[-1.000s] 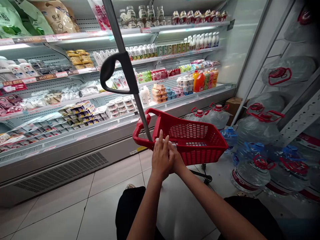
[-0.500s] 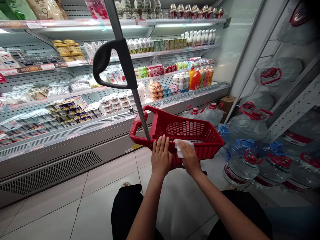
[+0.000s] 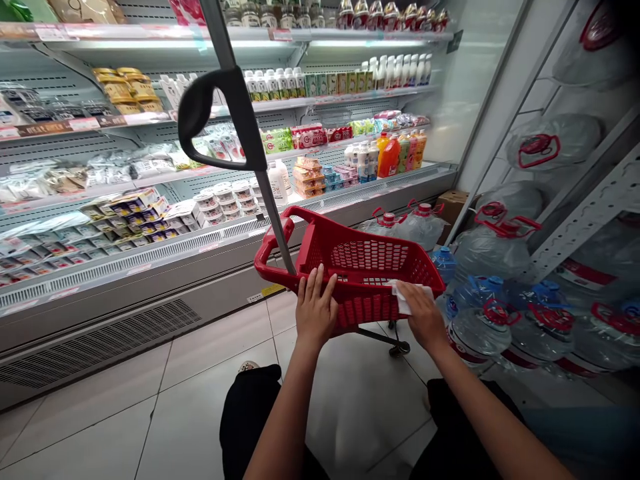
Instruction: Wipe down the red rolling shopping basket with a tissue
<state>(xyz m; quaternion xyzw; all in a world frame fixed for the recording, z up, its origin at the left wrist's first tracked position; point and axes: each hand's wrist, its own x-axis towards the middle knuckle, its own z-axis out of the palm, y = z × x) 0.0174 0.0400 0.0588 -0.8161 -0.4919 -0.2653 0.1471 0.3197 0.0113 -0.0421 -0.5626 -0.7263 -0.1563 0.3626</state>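
A red plastic shopping basket (image 3: pixel 367 309) on wheels stands in front of me, with perforated sides and a tall grey pole (image 3: pixel 274 223) topped by a black loop handle (image 3: pixel 245 120). My left hand (image 3: pixel 316 312) lies on the near rim by the pole, fingers stretched out flat and holding nothing. Towards the basket's right end, my right hand (image 3: pixel 426 319) presses a white wipe (image 3: pixel 403 303) over the same rim. Its fingers lie on the wipe, and part of the wipe is hidden under them.
Beyond the basket runs an open refrigerated display (image 3: pixel 220 240) stocked with cups, bottles and packs. Large water bottles (image 3: pixel 483 333) with red handles crowd the right side, close to my right arm. A caster wheel (image 3: pixel 399 348) shows beneath the basket, on pale floor tiles (image 3: pixel 200 400).
My right hand has slid the wipe rightward along the basket's near rim, away from my left hand. My left hand stays at its place on the rim. The view has shifted slightly.
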